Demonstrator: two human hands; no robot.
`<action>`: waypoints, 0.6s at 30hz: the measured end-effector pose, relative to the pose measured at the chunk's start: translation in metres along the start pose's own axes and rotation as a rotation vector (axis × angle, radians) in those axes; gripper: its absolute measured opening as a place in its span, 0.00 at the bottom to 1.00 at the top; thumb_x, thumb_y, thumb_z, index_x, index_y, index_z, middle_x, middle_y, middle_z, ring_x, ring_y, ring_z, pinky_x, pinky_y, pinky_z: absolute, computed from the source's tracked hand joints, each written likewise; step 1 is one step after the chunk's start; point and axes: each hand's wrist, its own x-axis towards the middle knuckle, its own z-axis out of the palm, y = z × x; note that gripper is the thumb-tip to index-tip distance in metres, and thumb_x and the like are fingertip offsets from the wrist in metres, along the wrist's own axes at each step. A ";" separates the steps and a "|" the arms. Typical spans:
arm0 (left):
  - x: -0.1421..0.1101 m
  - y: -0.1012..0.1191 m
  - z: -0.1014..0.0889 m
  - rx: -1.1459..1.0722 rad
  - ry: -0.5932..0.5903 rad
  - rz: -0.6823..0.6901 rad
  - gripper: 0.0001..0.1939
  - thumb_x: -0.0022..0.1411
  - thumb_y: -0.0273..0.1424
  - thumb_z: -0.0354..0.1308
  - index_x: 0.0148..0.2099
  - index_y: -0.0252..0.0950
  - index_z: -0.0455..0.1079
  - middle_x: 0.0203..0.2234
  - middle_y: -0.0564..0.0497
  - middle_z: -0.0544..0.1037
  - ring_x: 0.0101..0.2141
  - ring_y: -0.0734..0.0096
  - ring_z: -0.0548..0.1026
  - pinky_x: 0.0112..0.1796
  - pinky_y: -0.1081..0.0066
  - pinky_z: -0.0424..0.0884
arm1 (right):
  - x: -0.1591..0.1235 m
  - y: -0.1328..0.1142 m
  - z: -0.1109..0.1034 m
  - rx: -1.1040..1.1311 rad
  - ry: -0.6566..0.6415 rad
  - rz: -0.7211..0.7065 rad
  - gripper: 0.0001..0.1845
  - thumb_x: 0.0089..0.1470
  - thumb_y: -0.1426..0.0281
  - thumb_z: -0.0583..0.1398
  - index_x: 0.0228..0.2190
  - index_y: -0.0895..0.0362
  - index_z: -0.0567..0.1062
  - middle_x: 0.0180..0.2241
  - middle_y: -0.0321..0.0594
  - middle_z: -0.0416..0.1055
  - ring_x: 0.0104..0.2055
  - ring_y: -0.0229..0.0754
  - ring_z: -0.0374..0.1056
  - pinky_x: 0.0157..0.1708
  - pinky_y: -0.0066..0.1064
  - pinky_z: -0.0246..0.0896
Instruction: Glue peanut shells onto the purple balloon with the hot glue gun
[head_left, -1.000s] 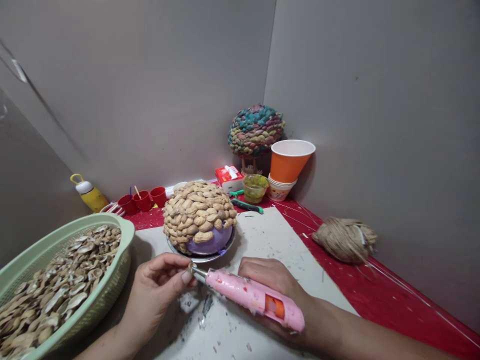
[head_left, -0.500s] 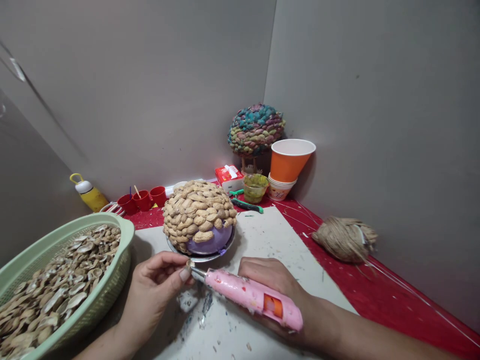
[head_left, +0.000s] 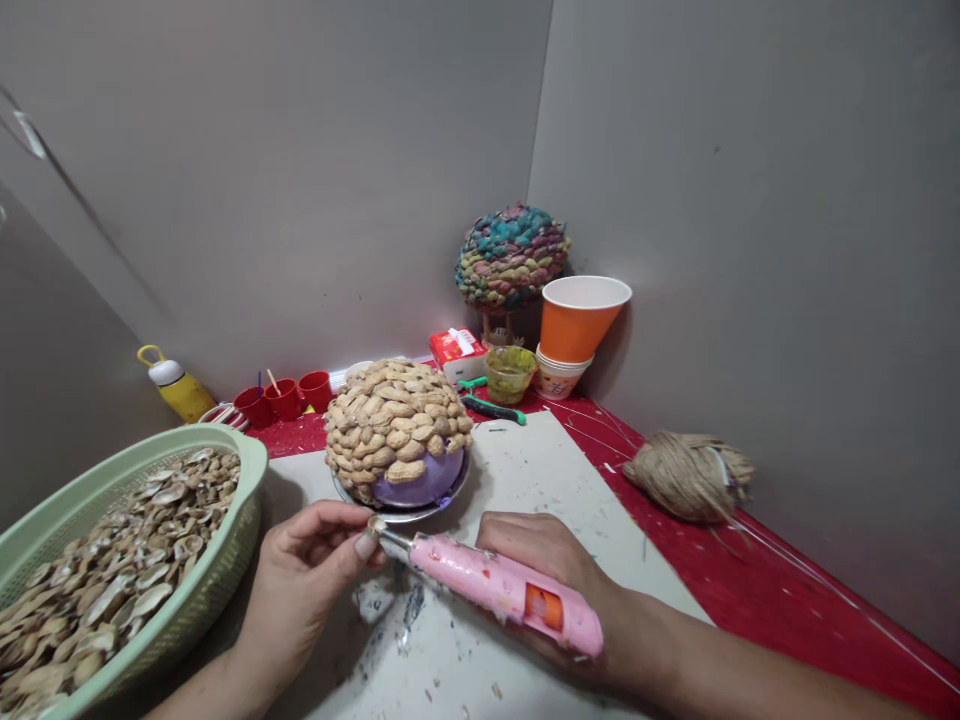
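My right hand (head_left: 551,575) grips a pink glue gun (head_left: 501,590) whose metal tip points left. The tip touches a small peanut shell half (head_left: 375,524) pinched between the thumb and fingers of my left hand (head_left: 307,585). Just behind both hands stands a purple ball (head_left: 421,482) largely covered with glued peanut shells (head_left: 394,418), resting on a metal plate (head_left: 409,512). A pale green basket (head_left: 180,600) full of loose shell halves sits at my left, beside the left wrist.
A glue-spotted white board (head_left: 525,480) lies on a red tabletop (head_left: 750,590). At the back: a painted shell ball (head_left: 511,256), orange paper cups (head_left: 579,318), a green pot (head_left: 510,374), red cups (head_left: 286,398), a yellow bottle (head_left: 178,388), a twine bundle (head_left: 688,476). Grey walls close the corner.
Both hands drifted slightly left together, shell and glue gun tip staying in contact. Nothing else moved.
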 end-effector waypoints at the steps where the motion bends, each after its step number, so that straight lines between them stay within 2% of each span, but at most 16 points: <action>1: 0.000 0.000 0.000 -0.001 0.002 0.003 0.07 0.51 0.31 0.71 0.34 0.37 0.80 0.23 0.52 0.82 0.25 0.74 0.78 0.30 0.78 0.75 | 0.000 0.000 0.000 0.001 0.000 -0.002 0.20 0.62 0.58 0.49 0.23 0.53 0.50 0.20 0.30 0.51 0.20 0.35 0.48 0.23 0.29 0.43; 10: -0.001 -0.003 -0.005 -0.016 -0.009 0.009 0.07 0.52 0.31 0.71 0.35 0.37 0.79 0.23 0.52 0.81 0.25 0.74 0.78 0.31 0.78 0.75 | 0.000 0.002 -0.001 -0.061 0.011 0.002 0.21 0.63 0.57 0.48 0.22 0.53 0.54 0.20 0.31 0.55 0.21 0.35 0.51 0.22 0.29 0.45; 15: -0.003 0.002 -0.002 0.009 -0.010 0.040 0.06 0.52 0.31 0.70 0.34 0.38 0.80 0.23 0.53 0.81 0.25 0.74 0.78 0.30 0.78 0.76 | -0.002 -0.003 -0.003 -0.009 0.127 -0.044 0.22 0.64 0.56 0.49 0.22 0.54 0.61 0.20 0.34 0.60 0.20 0.36 0.55 0.22 0.30 0.49; 18: -0.003 0.009 0.001 0.085 0.040 0.131 0.05 0.52 0.31 0.69 0.34 0.38 0.79 0.22 0.53 0.81 0.24 0.73 0.78 0.29 0.77 0.76 | -0.001 -0.017 -0.009 0.033 0.237 0.010 0.15 0.62 0.62 0.55 0.25 0.55 0.68 0.21 0.36 0.66 0.21 0.37 0.61 0.22 0.29 0.57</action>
